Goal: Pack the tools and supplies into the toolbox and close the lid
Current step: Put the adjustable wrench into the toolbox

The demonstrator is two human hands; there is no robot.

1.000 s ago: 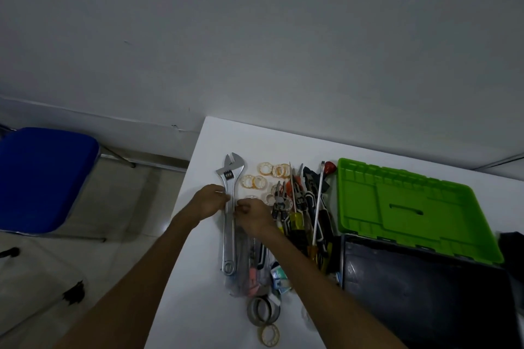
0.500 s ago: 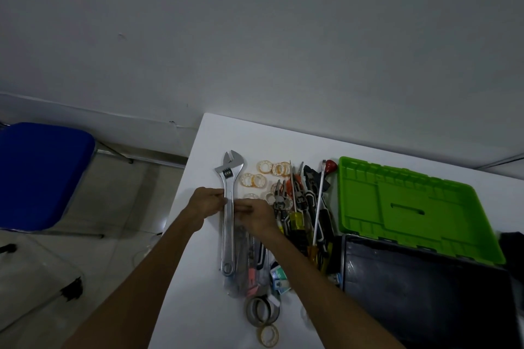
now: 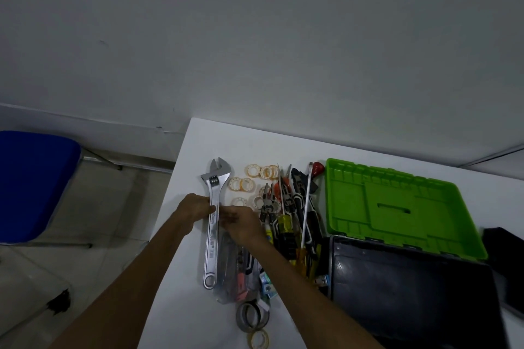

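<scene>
A: Both hands meet at the middle of the adjustable wrench (image 3: 213,224). The left hand (image 3: 195,208) has its fingers curled against the left side of the handle, and the right hand (image 3: 241,221) presses in from the right side. It reads as a two-sided pinch on the shaft, though whether the fingers are fully closed under the metal cannot be told from above

B: Why two hands on one tool?

A: Probably because it is the longest, heaviest piece there. Gripping near the middle would keep it level when lifted. It lies flat on the white table (image 3: 195,150), jaw end toward the wall, ring end toward the person

B: And what sits around it?

A: Just to its right, small tape rolls (image 3: 251,170) are scattered, then a packed row of screwdrivers and pliers (image 3: 286,215). Larger tape rolls (image 3: 252,317) lie near the table's front edge

B: The toolbox?

A: The black toolbox (image 3: 411,292) stands open, well to the right, and no contents can be made out in its dark interior. The green tray (image 3: 397,201) rests on the table behind it. Packing looks barely begun, and the lid is not closed
</scene>
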